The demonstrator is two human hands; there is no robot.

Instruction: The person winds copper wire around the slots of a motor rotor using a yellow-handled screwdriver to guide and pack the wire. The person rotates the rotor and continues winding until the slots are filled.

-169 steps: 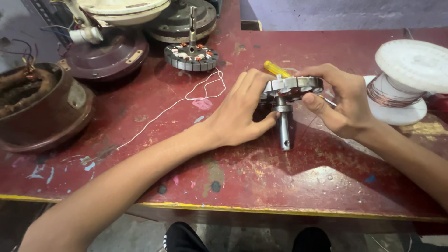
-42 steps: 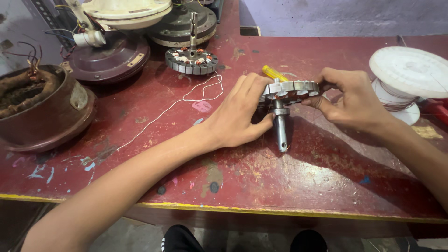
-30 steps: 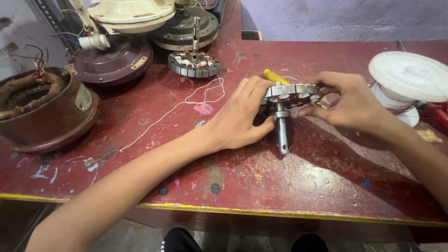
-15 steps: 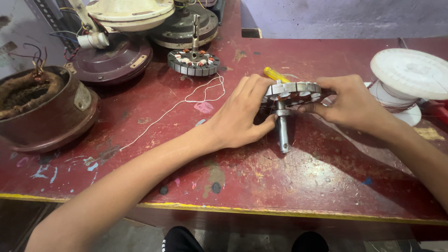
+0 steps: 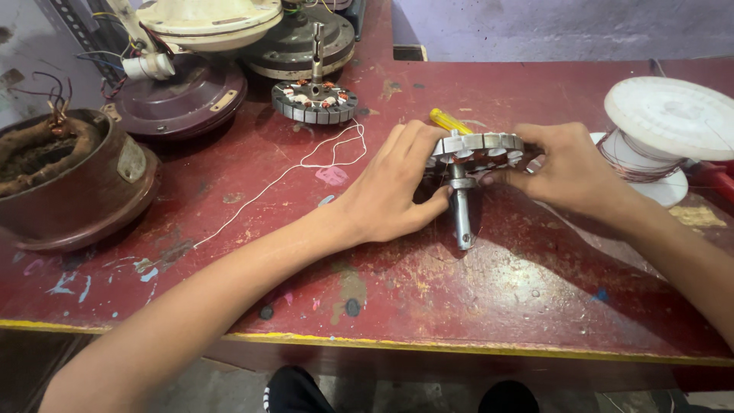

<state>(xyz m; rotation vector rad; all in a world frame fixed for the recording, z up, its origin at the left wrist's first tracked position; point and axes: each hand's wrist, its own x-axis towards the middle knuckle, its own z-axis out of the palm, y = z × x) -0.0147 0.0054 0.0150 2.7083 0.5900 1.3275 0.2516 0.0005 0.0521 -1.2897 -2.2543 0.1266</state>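
Observation:
A grey metal fan stator (image 5: 475,147) with a steel shaft (image 5: 461,214) lies tilted on the red table (image 5: 497,291), shaft pointing toward me. My left hand (image 5: 394,187) cups its left side, thumb against the shaft's base. My right hand (image 5: 566,170) grips its right rim, fingers pressed at the slots. Thin copper wire runs from the stator area toward a white spool (image 5: 656,130) wound with copper wire at the right. A yellow-handled tool (image 5: 449,121) lies just behind the stator.
A second stator (image 5: 315,101) stands upright at the back centre, with a white string (image 5: 306,164) trailing from it. A brown motor housing with windings (image 5: 65,180) sits at the left. Fan covers (image 5: 183,95) are stacked at the back left.
My view has shifted slightly. My right hand's fingers have crept along the stator's right rim; my left hand and the stator have stayed in place.

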